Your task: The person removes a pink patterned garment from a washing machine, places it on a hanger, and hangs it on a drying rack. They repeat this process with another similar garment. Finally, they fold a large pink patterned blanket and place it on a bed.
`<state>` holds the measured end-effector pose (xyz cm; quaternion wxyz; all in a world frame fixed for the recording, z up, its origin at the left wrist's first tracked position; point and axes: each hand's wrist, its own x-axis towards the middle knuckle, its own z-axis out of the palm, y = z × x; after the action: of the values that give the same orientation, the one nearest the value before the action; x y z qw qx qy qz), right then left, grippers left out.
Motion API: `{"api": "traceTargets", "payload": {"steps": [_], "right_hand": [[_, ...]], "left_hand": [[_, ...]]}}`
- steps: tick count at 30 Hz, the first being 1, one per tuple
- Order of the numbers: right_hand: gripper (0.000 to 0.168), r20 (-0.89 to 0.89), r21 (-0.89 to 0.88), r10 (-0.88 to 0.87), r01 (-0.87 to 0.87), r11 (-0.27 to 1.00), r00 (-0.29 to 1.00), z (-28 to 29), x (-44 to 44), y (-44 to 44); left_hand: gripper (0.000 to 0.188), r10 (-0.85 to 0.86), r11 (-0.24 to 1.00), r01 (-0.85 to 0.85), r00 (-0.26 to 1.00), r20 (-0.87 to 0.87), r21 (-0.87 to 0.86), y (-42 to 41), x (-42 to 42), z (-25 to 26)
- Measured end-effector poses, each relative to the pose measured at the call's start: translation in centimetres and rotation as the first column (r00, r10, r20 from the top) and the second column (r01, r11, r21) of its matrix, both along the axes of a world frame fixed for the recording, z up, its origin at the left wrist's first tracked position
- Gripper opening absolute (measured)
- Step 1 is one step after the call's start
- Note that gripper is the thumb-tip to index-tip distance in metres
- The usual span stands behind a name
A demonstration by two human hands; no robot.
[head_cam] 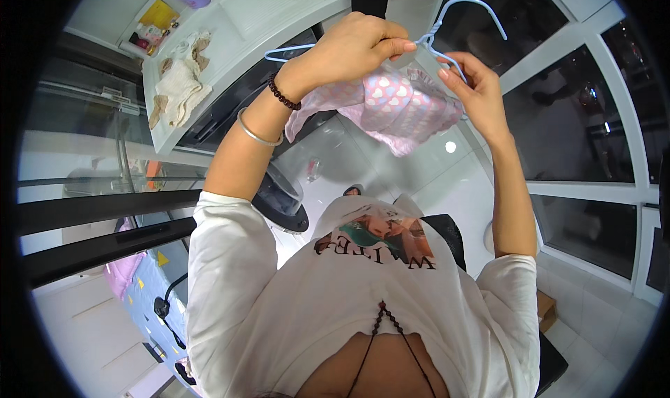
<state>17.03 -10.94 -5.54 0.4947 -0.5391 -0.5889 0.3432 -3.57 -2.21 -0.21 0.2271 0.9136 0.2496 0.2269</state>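
A light blue hanger (434, 29), its hook upward to the right, is held in both hands. My left hand (348, 47) pinches it beside the twisted neck; the hanger's left end shows behind that wrist. My right hand (473, 86) grips the opposite sloping arm of the hanger between thumb and fingers. A pink garment with a heart print (390, 97) hangs below and between the hands, bunched and folded. Its far right edge lies near my right fingers. How the cloth sits on the hanger is partly hidden by my left hand.
A white washing counter (246, 15) at upper left bears a crumpled cream cloth (180, 91). Dark-paned windows with a white frame (594, 84) stand on the right. On the tiled floor is a dark, clear-topped appliance (282, 194). A cardboard box (547, 311) stands at lower right.
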Motion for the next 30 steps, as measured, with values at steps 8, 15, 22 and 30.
{"api": "traceTargets", "payload": {"steps": [8,15,22,30], "right_hand": [[0.019,-0.109,-0.067,-0.106,0.099,0.993,0.988,0.2,-1.2,0.6],[0.021,-0.115,-0.1,-0.17,0.159,0.982,0.979,0.0,-0.8,-1.2],[0.022,-0.228,-0.08,-0.339,0.33,0.941,0.913,-2.1,2.6,-4.0],[0.025,-0.55,-0.083,-0.345,0.361,0.929,0.761,-8.3,4.3,-4.1]], "left_hand": [[0.03,0.374,0.729,-0.645,0.658,0.654,0.232,-0.3,-4.2,-7.7],[0.031,0.616,0.786,-0.503,0.685,0.388,-0.359,0.1,-2.7,-19.4],[0.02,0.381,0.896,-0.442,0.821,0.424,0.049,0.7,0.2,-12.9],[0.024,0.335,0.939,-0.32,0.777,0.533,-0.124,0.7,5.9,1.2]]}}
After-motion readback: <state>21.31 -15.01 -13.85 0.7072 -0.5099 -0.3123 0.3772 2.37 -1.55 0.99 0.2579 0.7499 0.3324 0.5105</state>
